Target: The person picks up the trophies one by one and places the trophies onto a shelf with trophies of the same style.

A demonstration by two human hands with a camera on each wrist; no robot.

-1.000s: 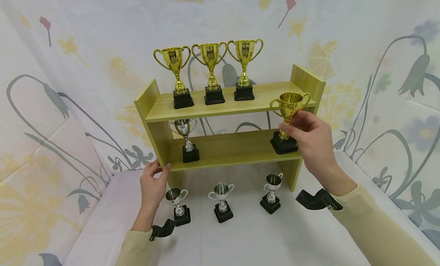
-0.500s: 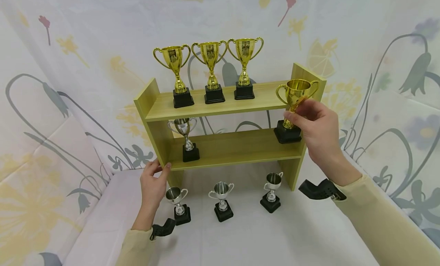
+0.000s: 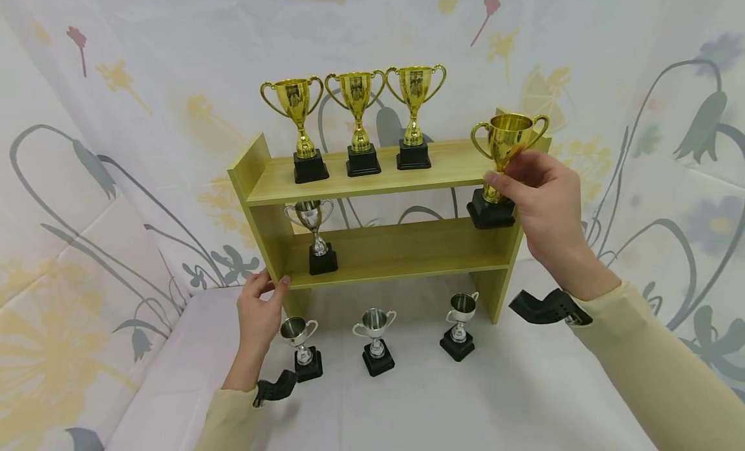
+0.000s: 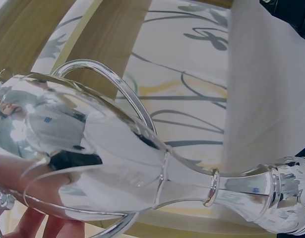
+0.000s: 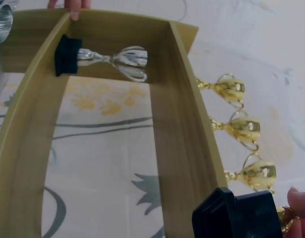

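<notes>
My right hand [image 3: 547, 198] pinches a gold trophy cup [image 3: 509, 137] by its stem. The trophy is upright in front of the right end of the wooden shelf [image 3: 401, 260], its black base [image 5: 236, 218] below the upper board's front edge. My left hand [image 3: 260, 312] grips the shelf's left side panel, thumb on the front by the middle board. Several gold trophies line the top board, among them a left one [image 3: 304, 131]. One silver trophy [image 3: 314, 228] stands at the left of the middle board. Close to the left wrist camera is another silver trophy [image 4: 107, 153].
Three small silver trophies stand on the white-covered table [image 3: 407, 412] before the shelf: a left one [image 3: 302, 351], a middle one [image 3: 376, 341] and a right one [image 3: 460, 328]. A flower-patterned cloth [image 3: 192, 37] hangs behind the shelf.
My right hand has raised the gold trophy, shifting it slightly right, from the middle board's height toward the top board. The left hand has stayed on the shelf's side.
</notes>
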